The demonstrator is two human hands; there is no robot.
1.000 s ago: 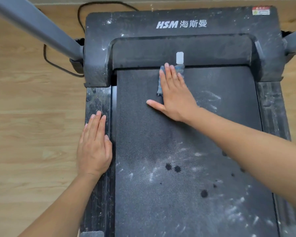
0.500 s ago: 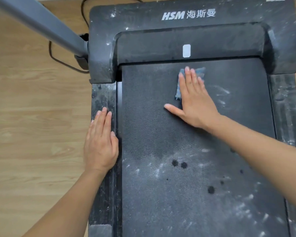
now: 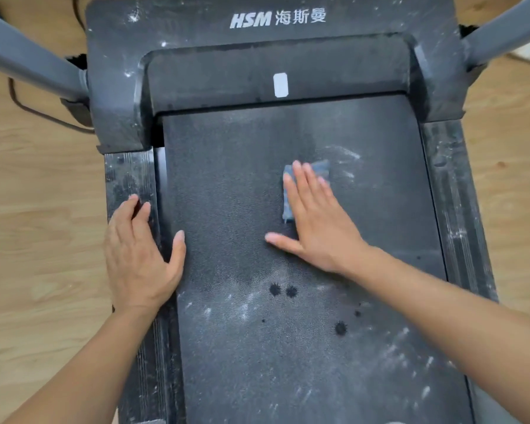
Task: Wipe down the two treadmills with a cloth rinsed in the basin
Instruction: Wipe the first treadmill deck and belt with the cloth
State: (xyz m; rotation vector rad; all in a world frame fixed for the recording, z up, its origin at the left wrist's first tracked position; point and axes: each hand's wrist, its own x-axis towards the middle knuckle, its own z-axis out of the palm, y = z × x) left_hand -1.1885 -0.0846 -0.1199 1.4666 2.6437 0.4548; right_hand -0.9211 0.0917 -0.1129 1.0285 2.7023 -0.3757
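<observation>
Pressing flat-fingered right hand (image 3: 315,221) on cloth (image 3: 318,169), treadmill (image 3: 227,179) belt, left hand (image 3: 138,255) resting open on rail

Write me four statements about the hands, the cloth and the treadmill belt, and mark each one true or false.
1. The right hand presses flat on a blue cloth on the belt. True.
2. The left hand also holds the cloth. False: it rests on the left side rail, thumb over the belt.
3. Dark spots mark the belt nearer the person than the cloth. True.
4. The cloth touches the hood at the belt's far end. False: bare belt lies between it and the motor cover.
</observation>
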